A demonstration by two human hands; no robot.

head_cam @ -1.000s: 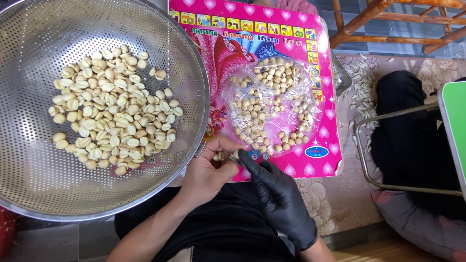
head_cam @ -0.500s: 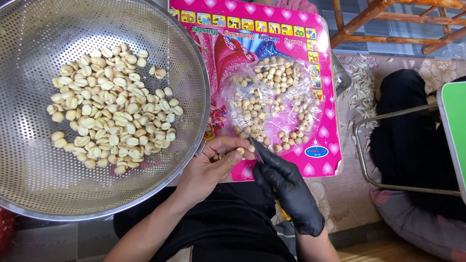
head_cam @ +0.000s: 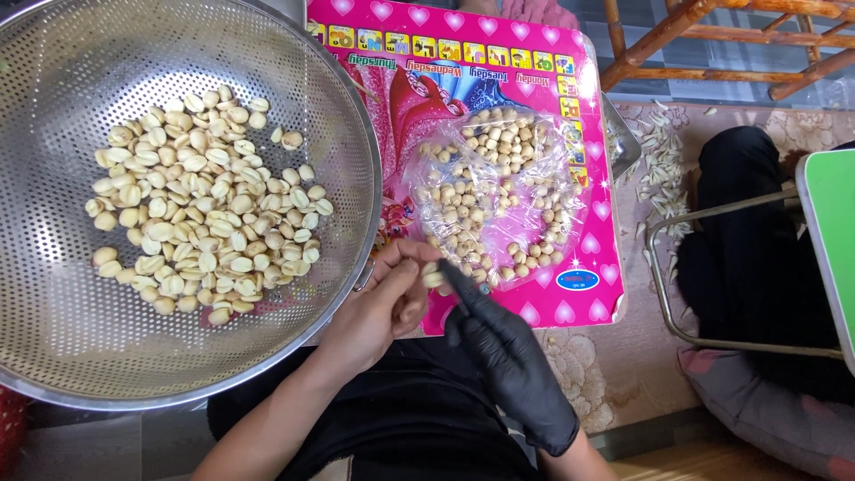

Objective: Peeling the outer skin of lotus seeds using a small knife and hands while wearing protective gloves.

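My bare left hand pinches a pale seed between thumb and fingers, just below a clear plastic bag full of round seeds. My right hand wears a black glove and grips a small tool with a blue part; its pointed tip touches the held seed. The bag lies on a pink picture board. To the left, a large perforated metal colander holds a heap of pale split seeds.
Another person in dark clothes sits at the right, behind a bent metal frame. Pale peelings litter the patterned carpet. A green-topped object is at the right edge and wooden chair legs at top right.
My left hand has turned and brought the seed up towards the bag. My gloved right hand has slid a little down and right, its tip now against the seed.
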